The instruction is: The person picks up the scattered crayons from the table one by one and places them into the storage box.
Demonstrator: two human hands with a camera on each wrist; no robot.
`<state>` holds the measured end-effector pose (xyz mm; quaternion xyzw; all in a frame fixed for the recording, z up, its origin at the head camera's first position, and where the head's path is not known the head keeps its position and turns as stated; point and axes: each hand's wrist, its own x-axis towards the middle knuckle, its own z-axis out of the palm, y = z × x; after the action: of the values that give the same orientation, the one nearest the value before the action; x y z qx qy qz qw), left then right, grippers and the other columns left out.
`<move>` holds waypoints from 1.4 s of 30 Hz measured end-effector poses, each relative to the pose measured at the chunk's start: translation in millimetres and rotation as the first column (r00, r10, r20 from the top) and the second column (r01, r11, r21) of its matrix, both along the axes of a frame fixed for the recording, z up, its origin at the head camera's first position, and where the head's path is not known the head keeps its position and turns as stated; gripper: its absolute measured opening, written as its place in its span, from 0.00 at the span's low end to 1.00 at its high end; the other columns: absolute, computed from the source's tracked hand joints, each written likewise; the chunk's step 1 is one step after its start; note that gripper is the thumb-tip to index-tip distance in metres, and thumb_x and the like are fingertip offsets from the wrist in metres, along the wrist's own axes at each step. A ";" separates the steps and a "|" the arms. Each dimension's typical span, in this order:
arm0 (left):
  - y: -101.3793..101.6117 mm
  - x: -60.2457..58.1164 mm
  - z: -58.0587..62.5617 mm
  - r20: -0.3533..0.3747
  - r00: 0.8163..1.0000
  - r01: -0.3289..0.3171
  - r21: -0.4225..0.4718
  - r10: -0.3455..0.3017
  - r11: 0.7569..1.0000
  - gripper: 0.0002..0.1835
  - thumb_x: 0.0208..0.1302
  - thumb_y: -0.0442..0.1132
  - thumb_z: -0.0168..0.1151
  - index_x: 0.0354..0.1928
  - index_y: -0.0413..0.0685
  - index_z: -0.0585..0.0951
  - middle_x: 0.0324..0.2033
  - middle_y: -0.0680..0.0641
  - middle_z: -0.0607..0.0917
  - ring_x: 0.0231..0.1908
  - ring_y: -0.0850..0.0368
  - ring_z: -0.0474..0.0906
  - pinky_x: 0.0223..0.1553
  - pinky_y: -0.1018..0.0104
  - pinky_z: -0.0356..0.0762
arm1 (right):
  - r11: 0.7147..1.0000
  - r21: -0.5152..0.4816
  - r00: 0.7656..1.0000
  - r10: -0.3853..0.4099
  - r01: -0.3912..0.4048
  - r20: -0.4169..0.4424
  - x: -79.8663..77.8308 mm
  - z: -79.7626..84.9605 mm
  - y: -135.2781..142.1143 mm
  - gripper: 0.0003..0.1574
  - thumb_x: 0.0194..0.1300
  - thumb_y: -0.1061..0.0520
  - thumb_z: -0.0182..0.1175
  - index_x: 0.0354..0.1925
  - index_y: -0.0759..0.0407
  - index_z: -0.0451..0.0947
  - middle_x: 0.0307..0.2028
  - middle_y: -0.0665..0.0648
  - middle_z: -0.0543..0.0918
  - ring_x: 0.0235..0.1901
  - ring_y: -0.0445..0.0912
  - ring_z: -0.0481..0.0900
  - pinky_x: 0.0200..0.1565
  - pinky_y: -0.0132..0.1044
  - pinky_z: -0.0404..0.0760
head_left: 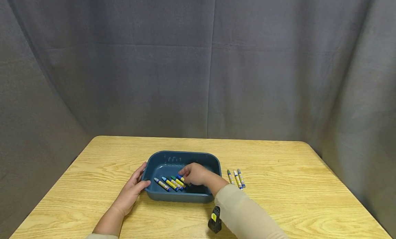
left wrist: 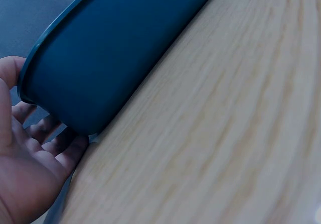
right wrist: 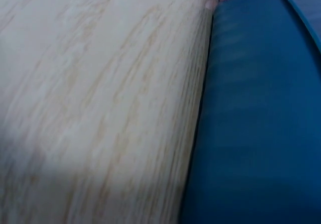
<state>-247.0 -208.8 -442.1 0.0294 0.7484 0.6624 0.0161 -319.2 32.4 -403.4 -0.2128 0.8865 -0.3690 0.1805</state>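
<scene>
A dark blue rectangular tray (head_left: pixel 179 197) stands on the table. My left hand (head_left: pixel 131 194) grips its left end, thumb at the rim and fingers against the outer wall, as the left wrist view also shows with the hand (left wrist: pixel 35 158) at the tray's corner (left wrist: pixel 110 58). Inside lie a pale-tipped crayon (head_left: pixel 162 184), a light blue crayon (head_left: pixel 170 184) and a green crayon (head_left: pixel 178 182), slanting side by side. Reaching over the near rim, my right hand (head_left: pixel 196 174) pinches a blue crayon (head_left: pixel 180 178) low in the tray. Its fingers partly hide what lies beneath.
Right of the tray, a dark green crayon (head_left: pixel 230 176), a white crayon (head_left: pixel 238 179) and a grey-blue crayon (head_left: pixel 241 178) lie on the wooden table (head_left: pixel 294 191). A black wrist device (head_left: pixel 215 220) sits by the right sleeve. Grey curtains (head_left: pixel 198 67) hang behind.
</scene>
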 end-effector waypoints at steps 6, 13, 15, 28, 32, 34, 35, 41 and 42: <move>-0.1 0.3 0.7 0.002 1.000 0.003 0.000 -0.003 1.000 0.38 0.69 0.35 0.50 0.78 0.50 0.47 0.75 0.38 0.55 0.73 0.46 0.52 0.51 0.91 0.62 | 0.999 0.040 1.000 0.015 -0.014 -0.018 2.5 2.6 -0.5 0.19 0.60 0.69 0.62 0.51 0.66 0.83 0.39 0.58 0.86 0.39 0.43 0.78 0.41 0.36 0.81; -0.2 0.8 0.8 0.005 1.000 0.003 0.002 -0.003 1.000 0.39 0.69 0.35 0.50 0.78 0.50 0.47 0.75 0.38 0.54 0.74 0.46 0.52 0.51 0.91 0.61 | 0.999 0.038 1.000 0.021 -0.021 -0.016 2.6 1.8 -0.6 0.18 0.60 0.69 0.62 0.51 0.66 0.83 0.40 0.59 0.86 0.38 0.43 0.78 0.42 0.37 0.80; -0.3 0.6 0.9 0.006 1.000 0.003 0.002 -0.003 1.000 0.39 0.69 0.35 0.50 0.78 0.50 0.47 0.76 0.38 0.54 0.74 0.46 0.51 0.51 0.92 0.61 | 0.999 0.031 1.000 0.017 -0.017 -0.015 2.5 2.5 -0.1 0.18 0.60 0.68 0.62 0.51 0.66 0.83 0.39 0.58 0.86 0.36 0.42 0.77 0.40 0.36 0.79; -0.3 0.5 0.4 0.011 1.000 0.005 0.014 -0.006 1.000 0.38 0.70 0.34 0.50 0.78 0.50 0.47 0.76 0.38 0.53 0.74 0.46 0.51 0.50 0.92 0.62 | 0.997 -0.074 0.999 -0.023 0.021 -0.033 3.0 20.9 17.2 0.22 0.66 0.65 0.58 0.58 0.62 0.78 0.46 0.61 0.81 0.33 0.44 0.77 0.32 0.34 0.77; -0.2 1.0 0.2 0.016 1.000 0.006 0.010 -0.007 1.000 0.39 0.70 0.34 0.50 0.78 0.50 0.46 0.76 0.38 0.53 0.74 0.46 0.51 0.50 0.91 0.62 | 0.989 -0.146 0.998 -0.038 0.031 -0.042 2.4 27.3 30.4 0.23 0.67 0.65 0.57 0.60 0.65 0.76 0.46 0.63 0.80 0.36 0.44 0.77 0.32 0.33 0.77; -0.3 1.0 0.3 0.015 1.000 0.010 0.008 -0.010 1.000 0.39 0.70 0.35 0.50 0.78 0.51 0.46 0.76 0.38 0.53 0.74 0.46 0.51 0.50 0.91 0.62 | 0.984 -0.169 0.997 -0.060 0.051 -0.048 2.0 30.3 38.6 0.24 0.67 0.65 0.57 0.61 0.65 0.75 0.45 0.62 0.80 0.37 0.43 0.77 0.34 0.34 0.77; -0.3 1.0 0.3 0.016 1.000 0.011 0.007 -0.011 1.000 0.39 0.70 0.35 0.50 0.78 0.51 0.46 0.76 0.38 0.53 0.74 0.47 0.51 0.50 0.91 0.62 | 0.982 -0.177 0.996 -0.076 0.065 -0.055 1.8 31.6 43.0 0.24 0.66 0.65 0.57 0.61 0.65 0.75 0.44 0.62 0.80 0.37 0.43 0.77 0.34 0.34 0.78; -0.8 0.7 0.3 0.022 1.000 0.002 -0.004 -0.002 1.000 0.39 0.70 0.36 0.51 0.78 0.52 0.47 0.75 0.38 0.55 0.61 0.74 0.63 0.51 0.89 0.64 | 0.962 -0.207 0.976 -0.199 0.178 -0.086 0.0 37.0 72.6 0.23 0.64 0.65 0.58 0.58 0.64 0.77 0.43 0.60 0.81 0.34 0.43 0.76 0.34 0.34 0.79; -0.9 0.7 0.3 0.023 1.000 0.003 -0.004 -0.003 1.000 0.39 0.70 0.36 0.51 0.78 0.51 0.47 0.75 0.38 0.55 0.61 0.74 0.63 0.51 0.89 0.64 | 0.958 -0.210 0.972 -0.218 0.196 -0.089 -0.3 37.3 77.8 0.23 0.64 0.65 0.59 0.58 0.64 0.77 0.43 0.60 0.81 0.34 0.43 0.76 0.34 0.34 0.79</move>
<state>-246.3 -209.8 -441.8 0.0229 0.7496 0.6611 0.0255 -319.5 110.2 -366.1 -0.1559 0.8711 -0.4606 0.0692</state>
